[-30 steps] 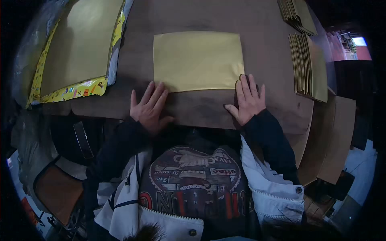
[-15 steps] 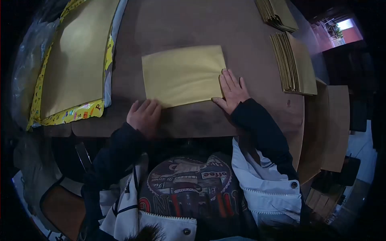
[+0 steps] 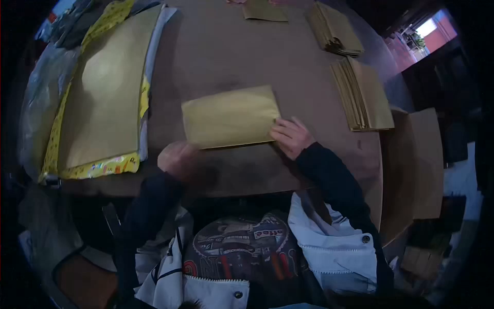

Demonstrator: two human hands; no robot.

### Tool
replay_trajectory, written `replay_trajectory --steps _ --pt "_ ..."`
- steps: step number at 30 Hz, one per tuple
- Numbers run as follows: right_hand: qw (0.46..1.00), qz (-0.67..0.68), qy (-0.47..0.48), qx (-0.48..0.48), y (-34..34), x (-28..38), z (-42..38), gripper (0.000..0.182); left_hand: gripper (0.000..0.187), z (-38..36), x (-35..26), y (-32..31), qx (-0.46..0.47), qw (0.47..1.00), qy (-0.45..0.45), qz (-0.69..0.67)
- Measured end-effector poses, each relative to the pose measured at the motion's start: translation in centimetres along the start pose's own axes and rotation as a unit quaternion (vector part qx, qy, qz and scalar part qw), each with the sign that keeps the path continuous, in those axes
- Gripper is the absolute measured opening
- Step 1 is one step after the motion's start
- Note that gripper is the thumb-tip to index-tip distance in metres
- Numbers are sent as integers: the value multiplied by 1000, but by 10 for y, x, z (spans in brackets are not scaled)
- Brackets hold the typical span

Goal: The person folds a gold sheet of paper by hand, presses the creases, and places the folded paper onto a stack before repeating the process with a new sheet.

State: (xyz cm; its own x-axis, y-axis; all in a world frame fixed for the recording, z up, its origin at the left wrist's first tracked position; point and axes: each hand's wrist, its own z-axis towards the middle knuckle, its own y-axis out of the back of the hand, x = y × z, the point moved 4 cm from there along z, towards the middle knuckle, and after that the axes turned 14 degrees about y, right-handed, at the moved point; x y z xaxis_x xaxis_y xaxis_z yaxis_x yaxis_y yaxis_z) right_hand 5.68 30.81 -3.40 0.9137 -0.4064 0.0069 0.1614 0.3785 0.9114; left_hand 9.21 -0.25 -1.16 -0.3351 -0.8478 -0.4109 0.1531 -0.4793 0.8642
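Observation:
A folded sheet of yellow-brown kraft paper (image 3: 231,119) lies at the middle of the table in front of me. My right hand (image 3: 294,137) is closed on its lower right corner, fingers together on top and the thumb hidden below. At the lower left corner is my left hand (image 3: 177,157), smeared by motion. Its fingers cannot be made out, nor whether they touch the paper.
Large flat kraft sheets (image 3: 105,98) lie in opened yellow wrapping (image 3: 116,167) on the left. Two stacks of folded paper, one nearer (image 3: 363,95) and one farther (image 3: 334,28), stand on the right. A cardboard box (image 3: 427,165) is beside the table; another paper piece (image 3: 265,11) lies at the far side.
My view has tilted up slightly, showing more of the table's far side. My right hand has gone from lying spread at the paper's right edge to gripping its lower corner. The paper looks narrower.

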Motion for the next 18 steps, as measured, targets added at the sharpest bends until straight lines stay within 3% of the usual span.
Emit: replay_trajectory --steps 2,4,6,7,10,11,13,16,18 --pt "999 18 -20 -47 14 -7 6 29 8 4 2 7 -77 997 6 -6" --pt "993 25 -15 -113 40 -17 18 23 14 15 0 28 -67 994 87 7" --pt "983 -79 -79 -148 72 -42 17 13 15 16 23 22 -105 973 184 -93" --pt "968 -146 -107 -174 96 -59 15 13 14 16 22 18 -84 922 269 -264" --pt "893 -313 -253 -199 186 -105 -15 12 11 8 27 5 -123 962 181 -163" --pt "867 -370 -220 -252 219 -108 -27 12 10 5 21 4 -116 972 160 -124" --pt "811 -456 -255 -264 268 -112 -55 16 10 -4 30 -11 -95 972 170 -130" --pt "802 -493 -268 -203 294 -112 -85 16 10 -11 41 -28 -72 976 180 -97" --pt "806 -518 -252 -137 275 -120 -106 15 10 -11 40 -32 -65 982 162 -67"
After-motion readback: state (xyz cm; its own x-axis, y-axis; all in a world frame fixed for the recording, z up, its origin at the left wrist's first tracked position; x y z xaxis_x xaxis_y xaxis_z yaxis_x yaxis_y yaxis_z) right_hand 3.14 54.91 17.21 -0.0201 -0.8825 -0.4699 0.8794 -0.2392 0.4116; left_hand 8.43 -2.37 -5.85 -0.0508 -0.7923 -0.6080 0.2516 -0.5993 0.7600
